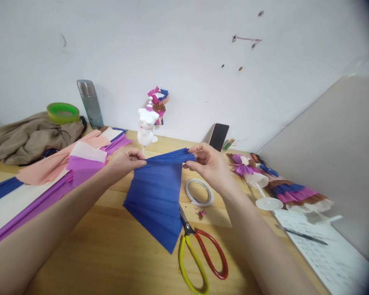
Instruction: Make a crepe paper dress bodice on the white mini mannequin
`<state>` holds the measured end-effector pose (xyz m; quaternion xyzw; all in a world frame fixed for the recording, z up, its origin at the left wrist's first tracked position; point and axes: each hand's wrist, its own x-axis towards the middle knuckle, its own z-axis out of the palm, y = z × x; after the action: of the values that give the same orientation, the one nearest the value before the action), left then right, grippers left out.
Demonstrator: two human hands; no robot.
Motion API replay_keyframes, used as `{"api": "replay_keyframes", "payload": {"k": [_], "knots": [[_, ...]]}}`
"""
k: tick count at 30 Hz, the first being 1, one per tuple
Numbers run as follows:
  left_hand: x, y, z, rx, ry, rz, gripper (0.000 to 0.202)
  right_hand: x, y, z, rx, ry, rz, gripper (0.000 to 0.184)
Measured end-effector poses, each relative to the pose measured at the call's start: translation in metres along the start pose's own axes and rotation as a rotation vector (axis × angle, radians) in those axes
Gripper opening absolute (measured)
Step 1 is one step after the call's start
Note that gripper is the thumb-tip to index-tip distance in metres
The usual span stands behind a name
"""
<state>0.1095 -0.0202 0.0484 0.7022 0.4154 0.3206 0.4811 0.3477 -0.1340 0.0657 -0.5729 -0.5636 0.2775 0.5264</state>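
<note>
A sheet of blue crepe paper point(156, 196) hangs between my hands above the wooden table, its upper edge gathered into narrow pleats. My left hand point(127, 159) pinches the left end of that edge between thumb and fingers. At the right end, my right hand point(207, 164) grips the folded strip with thumb and fingertips. Under the paper's lower right side lie scissors point(189, 233) with one yellow and one red handle, blades partly covered. A roll of tape point(199, 192) rests just below my right hand. Behind the paper stands a small white mannequin point(146, 125).
Crepe paper strips point(49, 184) in peach, white, purple and blue spread at the left. A bottle point(90, 104), a green tape roll point(63, 113) and brown cloth point(33, 137) are behind them. A phone point(219, 137) leans on the wall. Paper-dressed figures point(295, 190) and a pen point(306, 236) lie right.
</note>
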Motion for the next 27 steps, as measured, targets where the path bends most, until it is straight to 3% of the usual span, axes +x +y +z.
{"api": "replay_keyframes", "payload": {"k": [14, 27], "knots": [[0.0, -0.004, 0.004, -0.069, -0.004, 0.067, 0.02, 0.007, 0.008, -0.002, 0.055, 0.055, 0.017, 0.029], [0.005, -0.016, -0.001, 0.258, 0.041, 0.317, 0.015, 0.009, 0.011, -0.003, -0.01, 0.072, 0.059, 0.021]]}}
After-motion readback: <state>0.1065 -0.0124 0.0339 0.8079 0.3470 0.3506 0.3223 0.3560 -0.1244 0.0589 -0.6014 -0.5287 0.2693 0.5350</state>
